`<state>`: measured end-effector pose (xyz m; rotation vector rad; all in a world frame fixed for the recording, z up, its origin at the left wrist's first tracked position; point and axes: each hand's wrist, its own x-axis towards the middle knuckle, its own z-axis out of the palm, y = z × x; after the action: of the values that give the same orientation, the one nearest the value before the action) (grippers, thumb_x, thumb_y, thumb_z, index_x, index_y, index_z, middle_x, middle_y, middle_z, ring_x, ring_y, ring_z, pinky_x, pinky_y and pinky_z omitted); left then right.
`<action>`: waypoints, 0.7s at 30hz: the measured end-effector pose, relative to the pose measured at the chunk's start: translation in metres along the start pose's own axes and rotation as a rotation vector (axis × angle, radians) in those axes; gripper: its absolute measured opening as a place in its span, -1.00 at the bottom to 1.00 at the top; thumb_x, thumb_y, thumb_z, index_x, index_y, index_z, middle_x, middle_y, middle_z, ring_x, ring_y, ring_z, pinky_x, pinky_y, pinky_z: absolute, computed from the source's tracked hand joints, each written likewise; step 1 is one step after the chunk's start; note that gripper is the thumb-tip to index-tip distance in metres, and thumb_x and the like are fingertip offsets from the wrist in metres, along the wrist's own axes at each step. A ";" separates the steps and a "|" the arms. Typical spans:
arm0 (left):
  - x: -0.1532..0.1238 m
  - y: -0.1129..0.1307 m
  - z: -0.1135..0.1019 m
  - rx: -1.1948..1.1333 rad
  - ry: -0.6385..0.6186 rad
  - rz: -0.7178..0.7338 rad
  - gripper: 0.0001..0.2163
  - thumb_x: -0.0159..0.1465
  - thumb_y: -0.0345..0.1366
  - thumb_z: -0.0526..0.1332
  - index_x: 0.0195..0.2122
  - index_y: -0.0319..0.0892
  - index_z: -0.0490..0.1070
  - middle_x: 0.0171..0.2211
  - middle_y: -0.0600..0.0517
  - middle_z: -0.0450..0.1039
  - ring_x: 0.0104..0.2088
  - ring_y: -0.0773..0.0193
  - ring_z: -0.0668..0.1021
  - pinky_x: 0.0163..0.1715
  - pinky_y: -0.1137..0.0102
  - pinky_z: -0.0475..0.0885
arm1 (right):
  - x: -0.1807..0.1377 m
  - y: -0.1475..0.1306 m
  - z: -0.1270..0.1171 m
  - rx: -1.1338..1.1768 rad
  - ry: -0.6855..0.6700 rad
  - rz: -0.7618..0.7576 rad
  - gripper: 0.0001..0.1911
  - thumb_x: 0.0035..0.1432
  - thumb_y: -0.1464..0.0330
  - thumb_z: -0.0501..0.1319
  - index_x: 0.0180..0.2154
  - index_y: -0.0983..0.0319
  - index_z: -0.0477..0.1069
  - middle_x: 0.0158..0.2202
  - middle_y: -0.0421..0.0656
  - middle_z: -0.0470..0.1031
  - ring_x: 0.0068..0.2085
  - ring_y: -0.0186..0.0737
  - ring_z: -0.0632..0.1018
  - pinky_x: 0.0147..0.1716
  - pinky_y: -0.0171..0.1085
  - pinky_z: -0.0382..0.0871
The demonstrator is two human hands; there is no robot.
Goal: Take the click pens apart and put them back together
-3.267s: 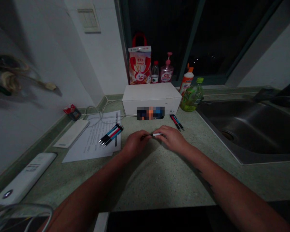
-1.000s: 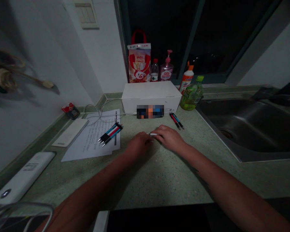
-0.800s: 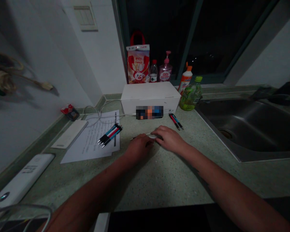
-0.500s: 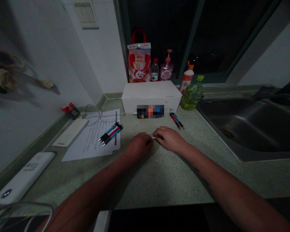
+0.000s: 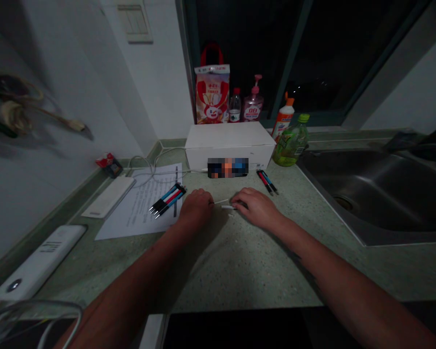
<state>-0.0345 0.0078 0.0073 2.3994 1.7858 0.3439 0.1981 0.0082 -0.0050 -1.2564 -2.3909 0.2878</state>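
Note:
My left hand point(image 5: 197, 206) rests low over the counter, fingers closed at the left end of a thin white stick that looks like a pen refill point(image 5: 221, 201). Facing it from the right, my right hand point(image 5: 256, 207) pinches a short white tube, like a pen barrel point(image 5: 228, 207), whose left end pokes out of the fingers. The refill's free end lies just above the tube, close to my right fingertips. A tiny pale bit point(image 5: 231, 215) is on the counter below, too small to name.
Several pens point(image 5: 167, 200) lie on printed papers point(image 5: 131, 220) at left; two more pens point(image 5: 267, 182) lie at right. Behind stand a white box point(image 5: 228, 135), a blurred-out phone-like object point(image 5: 227, 167) and a green bottle point(image 5: 291, 143). A steel sink point(image 5: 381, 189) is at right.
My left hand has moved left, away from my right hand, baring the white tube and the refill's right part. My right hand has stayed almost in place. The view has shifted slightly.

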 end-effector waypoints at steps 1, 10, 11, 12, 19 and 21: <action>0.001 0.000 0.000 0.010 0.006 0.000 -0.91 0.35 -0.43 0.26 -0.27 -0.17 0.55 -0.19 -0.14 0.55 -0.07 0.00 0.55 -0.06 0.19 0.42 | 0.000 -0.001 0.000 0.000 0.008 -0.004 -0.88 0.38 0.40 0.27 -0.14 0.20 0.62 -0.18 -0.07 0.59 -0.08 -0.08 0.56 -0.03 -0.14 0.39; -0.005 0.014 -0.004 -0.039 0.103 0.279 -0.90 0.40 -0.41 0.26 -0.15 -0.15 0.58 -0.20 -0.07 0.60 -0.08 0.03 0.56 -0.02 0.16 0.40 | 0.002 -0.013 -0.001 -0.099 0.065 -0.112 -0.84 0.42 0.35 0.25 -0.05 0.21 0.60 -0.16 -0.04 0.59 -0.08 -0.05 0.51 -0.05 -0.12 0.34; -0.005 0.014 -0.004 -0.033 0.115 0.321 -0.89 0.40 -0.42 0.27 -0.13 -0.15 0.58 -0.20 -0.07 0.61 -0.07 0.03 0.56 -0.01 0.16 0.40 | 0.002 -0.013 -0.001 -0.113 0.057 -0.113 -0.85 0.42 0.37 0.25 -0.10 0.21 0.61 -0.20 -0.06 0.59 -0.11 -0.06 0.50 -0.08 -0.13 0.34; -0.006 0.014 -0.004 -0.021 0.129 0.350 -0.88 0.40 -0.42 0.26 -0.11 -0.15 0.58 -0.20 -0.07 0.61 -0.07 0.03 0.56 0.00 0.16 0.40 | 0.002 -0.012 -0.001 -0.125 0.058 -0.106 -0.85 0.42 0.38 0.24 -0.14 0.21 0.61 -0.23 -0.06 0.58 -0.14 -0.06 0.50 -0.10 -0.14 0.33; 0.000 -0.004 -0.007 0.072 0.223 0.257 -0.82 0.41 -0.41 0.23 -0.03 -0.17 0.59 -0.14 -0.12 0.60 -0.06 -0.01 0.54 -0.02 0.13 0.38 | 0.000 0.003 -0.011 -0.151 0.145 0.074 -0.83 0.42 0.37 0.24 -0.18 0.19 0.63 -0.21 -0.06 0.61 -0.12 -0.03 0.54 -0.08 -0.12 0.35; 0.001 -0.005 -0.006 0.028 0.236 0.214 -0.84 0.41 -0.38 0.24 -0.06 -0.16 0.59 -0.15 -0.11 0.59 -0.07 0.01 0.54 -0.04 0.15 0.39 | 0.000 0.003 -0.013 -0.139 0.144 0.092 -0.83 0.42 0.37 0.24 -0.17 0.19 0.63 -0.20 -0.06 0.62 -0.11 -0.03 0.55 -0.07 -0.12 0.37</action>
<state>-0.0404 0.0096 0.0115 2.6736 1.6278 0.6542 0.2064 0.0101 0.0054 -1.4012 -2.2672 0.0554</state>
